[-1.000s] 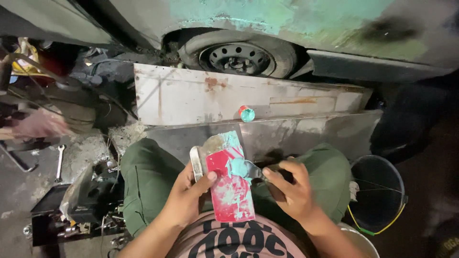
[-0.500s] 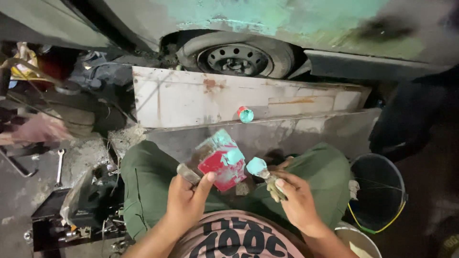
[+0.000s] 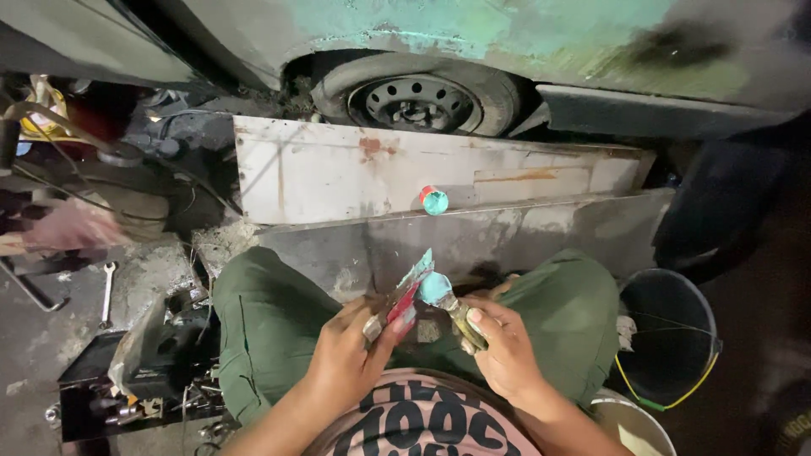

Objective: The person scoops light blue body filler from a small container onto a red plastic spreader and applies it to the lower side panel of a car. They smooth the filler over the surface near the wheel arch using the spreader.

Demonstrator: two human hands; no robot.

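My left hand [image 3: 351, 355] grips a flat red-smeared board [image 3: 404, 300] edge-up over my lap, so my right hand [image 3: 498, 350], closed on a putty knife [image 3: 448, 306], can scrape teal filler off it. The grey metal panel [image 3: 507, 236] leans just ahead, within reach.

No packages, labels, signs, screens.

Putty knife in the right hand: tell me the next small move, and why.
Probably wipe the putty knife across the flat board in the left hand. The blade carries a teal blob of filler, and the right hand holds it right beside the board's edge.
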